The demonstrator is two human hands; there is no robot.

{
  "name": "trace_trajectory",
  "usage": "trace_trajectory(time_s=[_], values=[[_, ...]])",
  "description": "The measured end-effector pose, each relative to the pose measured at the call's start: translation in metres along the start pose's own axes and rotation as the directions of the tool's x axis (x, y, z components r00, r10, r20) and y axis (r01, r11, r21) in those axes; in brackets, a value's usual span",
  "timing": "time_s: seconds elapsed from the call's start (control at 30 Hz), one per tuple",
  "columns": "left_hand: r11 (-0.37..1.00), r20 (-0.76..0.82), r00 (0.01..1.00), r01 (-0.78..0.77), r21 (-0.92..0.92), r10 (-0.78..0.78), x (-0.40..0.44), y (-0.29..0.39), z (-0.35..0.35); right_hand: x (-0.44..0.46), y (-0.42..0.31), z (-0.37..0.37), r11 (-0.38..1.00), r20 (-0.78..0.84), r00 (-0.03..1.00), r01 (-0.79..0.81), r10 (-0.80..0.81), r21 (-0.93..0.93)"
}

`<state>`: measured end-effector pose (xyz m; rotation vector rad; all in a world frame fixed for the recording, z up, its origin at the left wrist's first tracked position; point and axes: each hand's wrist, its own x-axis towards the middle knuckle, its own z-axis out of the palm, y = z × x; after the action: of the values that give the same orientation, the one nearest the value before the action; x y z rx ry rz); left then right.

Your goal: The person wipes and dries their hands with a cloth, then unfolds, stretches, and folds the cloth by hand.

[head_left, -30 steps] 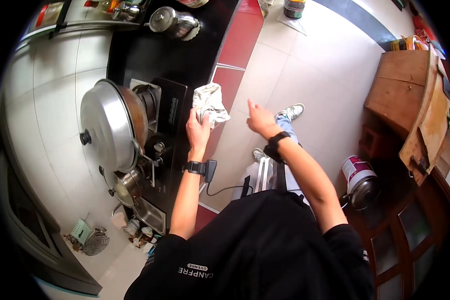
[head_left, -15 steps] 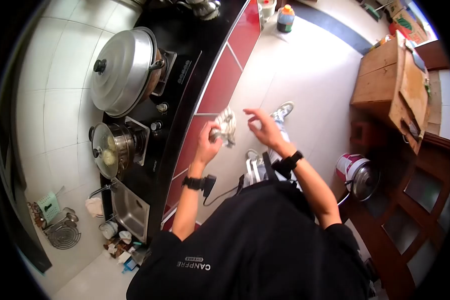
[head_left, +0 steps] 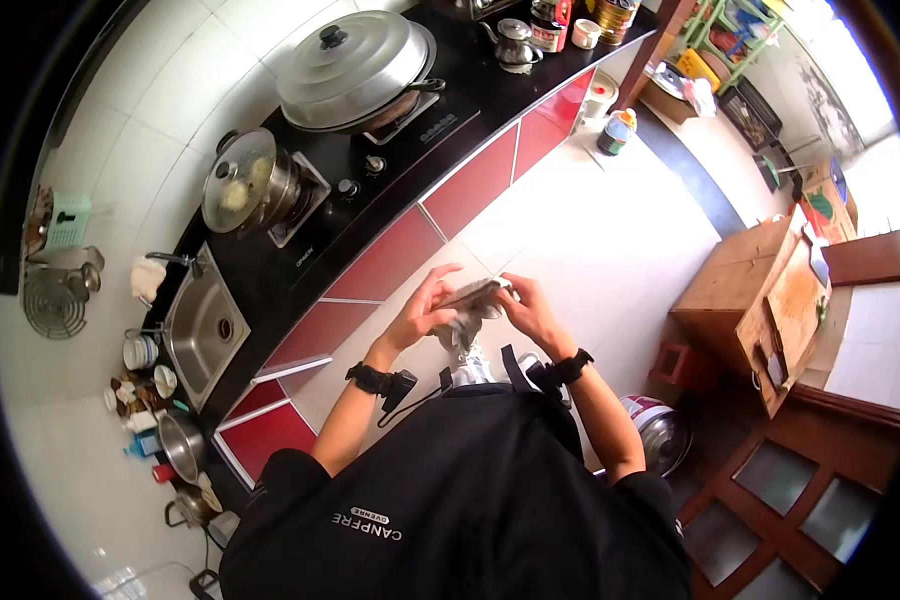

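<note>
A crumpled grey-and-white cloth point(head_left: 470, 304) is stretched between my two hands, above the floor and in front of my body. My left hand point(head_left: 417, 315) has the cloth's left end between thumb and fingers, with the index finger raised off it. At the cloth's right end, my right hand point(head_left: 532, 316) pinches the upper edge. The lower part of the cloth hangs loose over my shoes.
On the black counter to the left are a large lidded pot point(head_left: 355, 70), a smaller glass-lidded pot point(head_left: 255, 185) on the stove and a sink point(head_left: 205, 325). A teapot point(head_left: 515, 45) stands farther back. To the right are a wooden cabinet point(head_left: 735, 280) and a lidded bucket point(head_left: 662, 440).
My right hand, earlier apart with fingers spread, now grips the cloth. The cloth has moved between both hands. My view has turned, showing more of the counter and sink.
</note>
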<state>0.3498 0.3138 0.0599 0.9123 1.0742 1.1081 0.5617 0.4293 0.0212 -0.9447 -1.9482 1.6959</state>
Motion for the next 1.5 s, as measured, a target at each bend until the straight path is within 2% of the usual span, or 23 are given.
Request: trace_trajectory(time_s=[0.07, 0.1, 0.2, 0.23, 0.33, 0.37, 0.47, 0.5, 0.6, 0.63, 0.73, 0.77, 0.8, 0.87, 0.9, 1.03, 1.17, 1.27, 1.3, 1.4, 1.43, 1.47, 1.5], values=[[0.993, -0.041, 0.997, 0.074, 0.095, -0.07, -0.006, -0.016, 0.015, -0.017, 0.007, 0.004, 0.989, 0.031, 0.998, -0.058, 0.055, 0.135], [0.967, -0.015, 1.0, -0.016, 0.253, 0.02, -0.004, -0.017, 0.027, -0.027, 0.009, 0.003, 0.975, 0.041, 0.996, -0.091, 0.085, 0.202], [0.843, -0.001, 1.0, -0.02, 0.538, 0.024, -0.003, -0.018, 0.066, -0.058, 0.012, -0.006, 0.962, 0.002, 0.996, -0.083, 0.086, 0.259], [0.845, -0.033, 0.998, -0.024, 0.535, 0.049, -0.001, -0.029, 0.078, -0.072, -0.001, -0.015, 0.966, 0.039, 0.991, -0.134, 0.128, 0.222], [0.858, -0.118, 0.992, 0.091, 0.505, -0.036, 0.001, -0.04, 0.117, -0.103, 0.025, -0.031, 0.98, -0.008, 0.989, -0.142, 0.145, 0.139], [0.884, -0.126, 0.991, 0.025, 0.466, 0.038, 0.0, -0.05, 0.129, -0.114, 0.038, -0.039, 0.974, 0.025, 0.982, -0.189, 0.187, 0.126], [0.917, -0.193, 0.972, -0.05, 0.396, 0.136, -0.013, -0.049, 0.155, -0.146, 0.04, -0.058, 0.982, 0.05, 0.988, -0.148, 0.143, 0.12], [0.944, -0.212, 0.971, -0.037, 0.329, 0.112, -0.019, -0.036, 0.162, -0.154, 0.041, -0.066, 0.979, 0.084, 0.977, -0.199, 0.196, 0.032], [0.939, -0.288, 0.949, -0.024, 0.343, 0.129, -0.042, -0.016, 0.162, -0.17, 0.132, -0.057, 0.995, 0.12, 0.99, -0.073, 0.081, -0.067], [0.933, -0.31, 0.932, -0.072, 0.354, 0.19, -0.048, -0.013, 0.162, -0.175, 0.157, -0.051, 0.991, 0.104, 0.992, -0.057, 0.07, -0.121], [0.957, -0.388, 0.916, 0.022, 0.29, 0.097, -0.076, -0.023, 0.146, -0.178, 0.151, -0.042, 0.965, 0.136, 0.985, -0.068, 0.105, -0.255], [0.934, -0.414, 0.901, 0.032, 0.357, 0.127, -0.086, -0.032, 0.136, -0.175, 0.139, -0.04, 0.955, 0.161, 0.983, -0.04, 0.091, -0.294], [0.922, -0.468, 0.871, 0.046, 0.385, 0.152, -0.097, -0.03, 0.131, -0.175, 0.138, -0.033, 0.976, 0.149, 0.986, -0.037, 0.07, -0.216], [0.895, -0.55, 0.811, 0.075, 0.439, 0.202, -0.115, -0.027, 0.125, -0.172, 0.143, -0.033, 0.955, 0.204, 0.966, -0.095, 0.156, -0.28], [0.908, -0.585, 0.787, 0.08, 0.411, 0.195, -0.122, -0.034, 0.118, -0.171, 0.143, -0.03, 0.962, 0.197, 0.971, -0.079, 0.133, -0.263], [0.858, -0.6, 0.724, 0.021, 0.513, 0.341, -0.147, -0.049, 0.081, -0.166, 0.158, -0.002, 0.978, 0.166, 0.982, -0.058, 0.092, -0.199], [0.866, -0.666, 0.683, 0.099, 0.49, 0.299, -0.181, -0.068, 0.024, -0.155, 0.16, 0.037, 0.974, 0.136, 0.984, -0.084, 0.114, -0.211], [0.859, -0.698, 0.652, 0.137, 0.493, 0.297, -0.224, -0.076, -0.021, -0.143, 0.158, 0.083, 0.977, 0.139, 0.967, -0.214, 0.213, -0.011], [0.873, -0.717, 0.615, 0.093, 0.478, 0.327, -0.24, -0.083, -0.036, -0.138, 0.153, 0.1, 0.979, 0.152, 0.967, -0.203, 0.205, -0.034], [0.913, -0.799, 0.541, 0.13, 0.387, 0.261, -0.295, -0.112, -0.085, -0.114, 0.141, 0.154, 0.981, 0.217, 0.963, -0.13, 0.16, -0.146], [0.948, -0.834, 0.534, 0.173, 0.268, 0.138, -0.316, -0.112, -0.096, -0.103, 0.135, 0.17, 0.973, 0.255, 0.957, -0.088, 0.142, -0.214], [0.928, -0.852, 0.482, 0.181, 0.325, 0.205, -0.334, -0.131, -0.112, -0.091, 0.129, 0.188, 0.96, 0.291, 0.948, -0.043, 0.126, -0.275], [0.948, -0.877, 0.449, 0.169, 0.269, 0.169, -0.351, -0.138, -0.121, -0.081, 0.105, 0.206, 0.945, 0.327, 0.936, -0.019, 0.131, -0.325]])
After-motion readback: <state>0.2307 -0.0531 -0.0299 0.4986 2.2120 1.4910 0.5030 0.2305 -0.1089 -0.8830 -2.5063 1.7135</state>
